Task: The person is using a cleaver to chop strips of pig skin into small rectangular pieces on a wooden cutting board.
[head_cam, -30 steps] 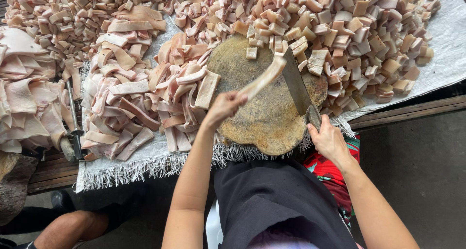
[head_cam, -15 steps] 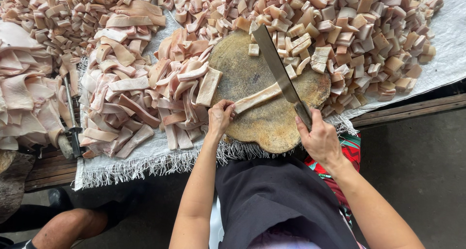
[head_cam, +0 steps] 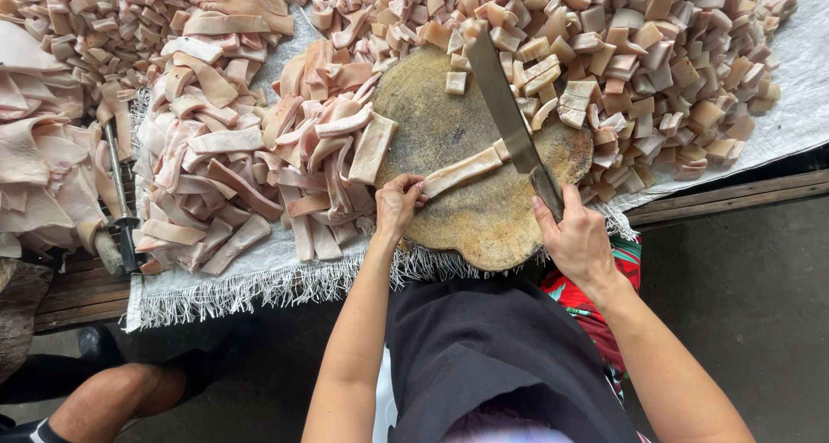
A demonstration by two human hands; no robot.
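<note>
The left hand lay on the near edge of the round wooden block, its fingers curled down onto the near end of a pale strip of meat, pinning it flat; the strip ran across the block from those fingertips up to the right, where its far end met the cleaver. The right hand was closed around the cleaver's handle, just off the block's right edge; the long blade slanted away from the hand, up and to the left, its edge down on the strip's far end. One small cube sat alone on the far part of the block, apart from the blade. Left of the block lay a heap of long strips, one of them leaning onto the block's rim; beyond and to the right spread a large pile of cut cubes; all of it rested on a white woven sheet with a frayed near hem. A second knife lay among the strips at the far left; a bare knee of another person showed below the table.
</note>
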